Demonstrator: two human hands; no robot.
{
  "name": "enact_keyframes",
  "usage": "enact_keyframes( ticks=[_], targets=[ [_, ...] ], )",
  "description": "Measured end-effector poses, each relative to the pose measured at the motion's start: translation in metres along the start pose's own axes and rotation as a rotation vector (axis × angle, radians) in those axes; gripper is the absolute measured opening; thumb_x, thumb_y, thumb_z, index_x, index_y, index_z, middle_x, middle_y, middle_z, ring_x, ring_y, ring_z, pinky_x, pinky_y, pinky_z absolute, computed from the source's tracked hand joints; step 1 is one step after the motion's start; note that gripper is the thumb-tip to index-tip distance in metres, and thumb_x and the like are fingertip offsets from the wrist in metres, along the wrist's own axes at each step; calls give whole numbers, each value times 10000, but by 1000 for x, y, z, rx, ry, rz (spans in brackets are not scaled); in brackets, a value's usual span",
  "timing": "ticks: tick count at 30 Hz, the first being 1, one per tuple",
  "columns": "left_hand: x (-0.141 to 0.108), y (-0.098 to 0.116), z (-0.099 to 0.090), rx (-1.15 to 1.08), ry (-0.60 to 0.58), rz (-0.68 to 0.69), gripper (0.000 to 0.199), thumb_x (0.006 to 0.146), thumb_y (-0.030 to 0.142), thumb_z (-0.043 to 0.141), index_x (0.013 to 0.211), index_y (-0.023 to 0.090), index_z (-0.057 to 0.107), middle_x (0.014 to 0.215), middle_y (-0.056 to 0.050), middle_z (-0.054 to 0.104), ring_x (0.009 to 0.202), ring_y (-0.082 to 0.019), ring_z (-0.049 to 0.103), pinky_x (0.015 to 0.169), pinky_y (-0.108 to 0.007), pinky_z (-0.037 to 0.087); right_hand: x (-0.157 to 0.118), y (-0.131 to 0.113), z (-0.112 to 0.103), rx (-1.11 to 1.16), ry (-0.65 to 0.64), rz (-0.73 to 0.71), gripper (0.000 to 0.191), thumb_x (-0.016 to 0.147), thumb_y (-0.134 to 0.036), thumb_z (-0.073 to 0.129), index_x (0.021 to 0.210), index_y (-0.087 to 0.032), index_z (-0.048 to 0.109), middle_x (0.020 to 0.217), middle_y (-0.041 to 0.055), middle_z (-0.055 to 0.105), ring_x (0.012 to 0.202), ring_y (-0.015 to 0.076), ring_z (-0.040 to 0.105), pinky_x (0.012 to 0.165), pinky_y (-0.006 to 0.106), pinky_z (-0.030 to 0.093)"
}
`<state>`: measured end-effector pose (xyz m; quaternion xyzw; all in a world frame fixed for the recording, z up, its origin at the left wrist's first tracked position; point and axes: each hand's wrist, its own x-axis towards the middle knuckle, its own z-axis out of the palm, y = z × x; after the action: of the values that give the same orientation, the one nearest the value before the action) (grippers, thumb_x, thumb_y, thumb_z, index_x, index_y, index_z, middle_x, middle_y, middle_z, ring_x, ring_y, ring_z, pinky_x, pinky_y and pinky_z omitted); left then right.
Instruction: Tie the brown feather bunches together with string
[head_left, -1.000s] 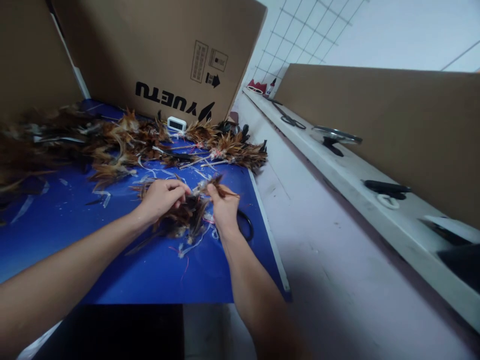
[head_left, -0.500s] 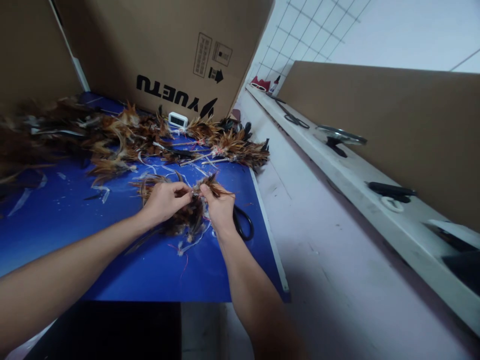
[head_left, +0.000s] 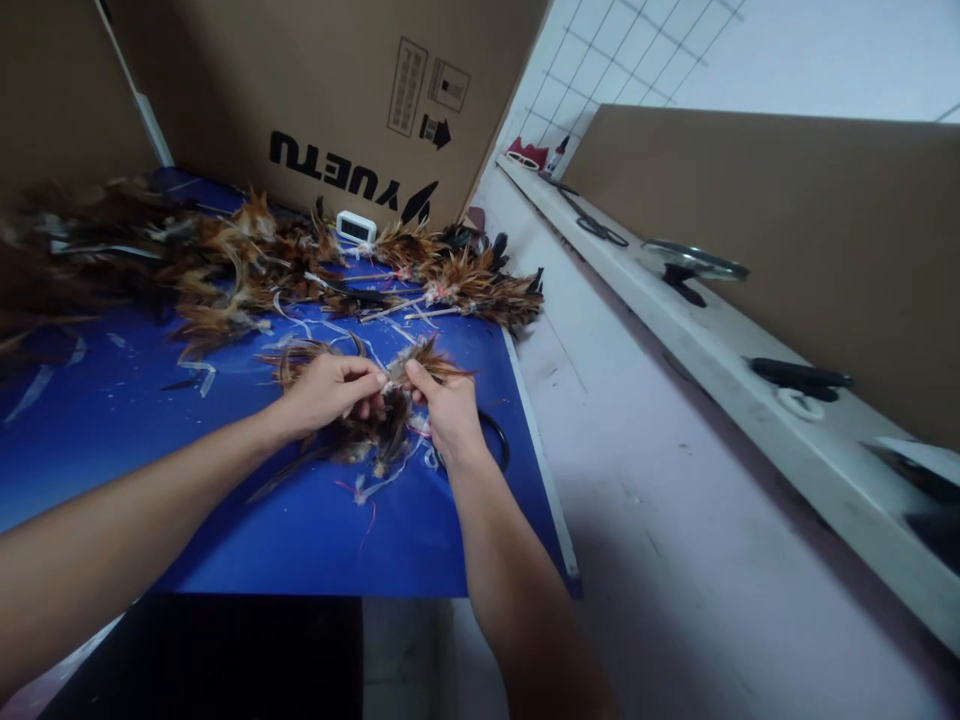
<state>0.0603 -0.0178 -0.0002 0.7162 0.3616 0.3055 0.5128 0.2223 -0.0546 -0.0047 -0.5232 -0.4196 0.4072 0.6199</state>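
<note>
- Blue worktop [head_left: 315, 560] surface shows between the hands and the front edge; the right edge runs near the right hand [head_left: 451, 412].
- A black loop [head_left: 505, 447] lies beside the right wrist; feather bundles [head_left: 480, 287] and a carton [head_left: 330, 80] are beyond.
- Right fingers grip the brown, pale-based feather tuft [head_left: 435, 359] above loose feathers [head_left: 367, 440]; left hand [head_left: 328, 397] pinches its base.

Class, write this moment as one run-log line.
right hand: holds feather tuft | left hand: fingers at tuft's pale end | below: brown feathers on blue table | beyond: feather bundles, white device
</note>
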Motion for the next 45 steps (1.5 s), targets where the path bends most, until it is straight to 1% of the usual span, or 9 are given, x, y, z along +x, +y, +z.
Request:
enact_keyframes(
  ticks=[5, 8, 12, 14, 20, 25, 32, 40, 45],
  targets=[
    [-1, -2, 1, -198, -92, -108, 311, 803, 443, 655, 732, 141, 651, 464, 34, 484, 399, -55, 381, 388, -174, 256, -2, -1, -1, -72, -69, -14, 281, 671, -419, 739, 586, -183, 612, 521, -30, 570, 477, 98, 460, 516, 250, 393],
    [-1, -3, 1, -311, -85, -172, 284, 771, 423, 701, 738, 147, 643, 456, 51, 432, 390, -45, 347, 380, -171, 209, -4, -2, 0, -97, -77, -25, 294, 701, -447, 717, 621, -179, 625, 543, -27, 587, 487, 92, 472, 522, 243, 392],
    [1, -3, 1, -507, -10, -185, 297, 738, 392, 742, 710, 155, 564, 558, 30, 517, 408, -42, 411, 370, -165, 227, -6, -4, 1, -24, -76, 7, 248, 738, -433, 675, 769, -188, 650, 635, -21, 647, 514, 79, 504, 511, 214, 385],
    [2, -2, 2, -557, 15, -159, 296, 724, 369, 759, 744, 156, 555, 656, 13, 577, 440, -46, 466, 372, -162, 263, -8, -6, 2, -34, -109, 25, 184, 729, -366, 674, 760, -185, 655, 643, -21, 655, 528, 78, 517, 510, 206, 386],
    [1, -1, 3, -521, 74, -145, 299, 730, 366, 754, 797, 164, 544, 651, 17, 593, 471, -70, 517, 377, -168, 317, -13, -9, 6, -112, -156, 38, 120, 702, -290, 676, 755, -184, 691, 611, -37, 634, 543, 86, 532, 551, 219, 431],
    [-1, -1, 4, -464, 94, -141, 271, 733, 348, 735, 752, 169, 532, 554, 42, 528, 437, -62, 464, 385, -168, 311, -14, -7, 7, -175, -154, -70, 130, 710, -316, 690, 719, -187, 685, 636, -29, 648, 571, 95, 554, 606, 239, 468],
    [-1, 0, 5, -453, 62, -138, 200, 737, 293, 707, 747, 161, 558, 516, 39, 522, 420, -66, 452, 381, -178, 305, -17, -8, 8, -299, -138, -115, 112, 721, -274, 620, 651, -188, 635, 547, -54, 569, 491, 80, 461, 518, 221, 399],
    [-3, 0, 5, -544, 40, -92, 234, 780, 341, 690, 757, 171, 531, 571, 41, 503, 436, -56, 433, 394, -180, 290, -13, -5, 8, -133, -114, 14, 86, 679, -256, 598, 628, -187, 598, 544, -55, 557, 510, 81, 470, 535, 223, 386],
    [-2, -2, 4, -537, 58, -58, 248, 768, 342, 714, 759, 163, 543, 564, 40, 494, 434, -53, 419, 398, -182, 279, -14, -9, 7, -105, -112, -26, 100, 717, -267, 611, 655, -188, 611, 591, -42, 596, 544, 85, 508, 575, 232, 425]
  ],
)
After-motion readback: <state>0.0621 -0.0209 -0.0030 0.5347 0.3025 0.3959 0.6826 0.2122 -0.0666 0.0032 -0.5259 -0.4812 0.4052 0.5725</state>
